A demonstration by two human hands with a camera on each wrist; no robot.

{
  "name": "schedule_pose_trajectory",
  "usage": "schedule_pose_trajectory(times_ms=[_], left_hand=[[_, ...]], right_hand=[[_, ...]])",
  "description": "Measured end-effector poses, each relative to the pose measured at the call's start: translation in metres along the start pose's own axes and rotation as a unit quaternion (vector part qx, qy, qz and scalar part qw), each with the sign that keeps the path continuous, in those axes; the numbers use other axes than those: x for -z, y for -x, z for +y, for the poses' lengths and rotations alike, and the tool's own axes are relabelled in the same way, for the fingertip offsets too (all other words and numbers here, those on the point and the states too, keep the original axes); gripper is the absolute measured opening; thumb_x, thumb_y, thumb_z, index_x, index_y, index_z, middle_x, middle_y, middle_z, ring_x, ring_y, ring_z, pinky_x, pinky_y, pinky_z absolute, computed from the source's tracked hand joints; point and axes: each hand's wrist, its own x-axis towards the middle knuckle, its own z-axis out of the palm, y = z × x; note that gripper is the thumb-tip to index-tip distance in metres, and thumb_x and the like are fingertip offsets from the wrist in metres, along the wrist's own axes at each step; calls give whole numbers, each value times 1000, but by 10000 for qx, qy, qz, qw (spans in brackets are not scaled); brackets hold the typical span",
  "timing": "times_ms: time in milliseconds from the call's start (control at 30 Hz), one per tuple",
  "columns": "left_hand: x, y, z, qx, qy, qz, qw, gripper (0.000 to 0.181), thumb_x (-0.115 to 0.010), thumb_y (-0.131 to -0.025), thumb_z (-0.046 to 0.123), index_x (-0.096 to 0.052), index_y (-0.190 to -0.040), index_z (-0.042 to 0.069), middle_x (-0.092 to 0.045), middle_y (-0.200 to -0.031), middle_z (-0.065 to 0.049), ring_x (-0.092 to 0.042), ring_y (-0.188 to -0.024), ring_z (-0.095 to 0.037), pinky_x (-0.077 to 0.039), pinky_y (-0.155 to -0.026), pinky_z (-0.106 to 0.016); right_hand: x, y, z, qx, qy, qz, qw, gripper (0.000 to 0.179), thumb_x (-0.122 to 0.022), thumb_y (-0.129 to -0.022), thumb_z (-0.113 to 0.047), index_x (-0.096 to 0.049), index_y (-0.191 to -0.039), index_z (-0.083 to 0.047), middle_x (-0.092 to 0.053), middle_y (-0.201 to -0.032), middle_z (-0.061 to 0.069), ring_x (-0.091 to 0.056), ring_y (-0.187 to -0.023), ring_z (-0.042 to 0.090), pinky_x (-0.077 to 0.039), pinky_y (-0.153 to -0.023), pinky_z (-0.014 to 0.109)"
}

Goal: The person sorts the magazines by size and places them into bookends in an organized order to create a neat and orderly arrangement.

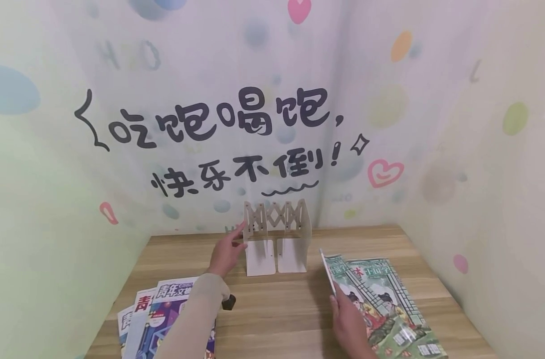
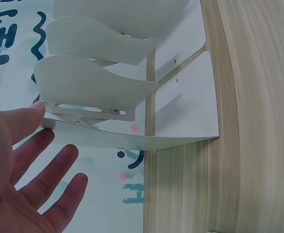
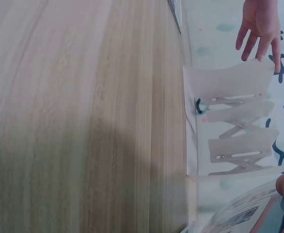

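A white folding bookend [image 1: 261, 257] with crisscross slats stands upright at the back of the wooden table. My left hand [image 1: 227, 253] is at its left end panel; in the left wrist view the thumb and index finger [image 2: 45, 137] pinch the panel's edge, the other fingers spread apart. On the right, my right hand [image 1: 350, 321] grips a green illustrated magazine [image 1: 337, 264] by its left edge, tilted up. A matching magazine [image 1: 395, 299] lies beside and partly behind it. In the right wrist view, only part of the held magazine [image 3: 243, 218] shows.
Several overlapping magazines [image 1: 164, 309] lie at the front left, partly hidden by my left forearm. Behind the wooden table [image 1: 272, 309] rises a printed wall [image 1: 236, 60], with side walls at left and right.
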Motion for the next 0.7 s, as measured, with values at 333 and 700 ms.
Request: schedule_pose_trajectory(times_ms=[333,700], left_hand=[[3,-4,2,-46,-278,-78,9996,72,-70,-90,12,-37,-150,34,-62,-128,-9,-65,-92,-21,-55,-75,-36],[5,-4,-2,-18,-445,-245,9987,71,-69,-91,16,-35,-152,31,-64,-117,-7,-62,-86,-19,-53,-68,-32]], right_hand=[[0,5,-8,0,-4,-189,9998,42,-54,-99,-13,-51,-138,-2,-64,-116,26,-62,-101,44,-48,-86,57],[4,13,-16,-20,-92,-320,9994,41,-53,-100,-15,-51,-138,-2,-62,-120,25,-60,-105,45,-46,-90,58]])
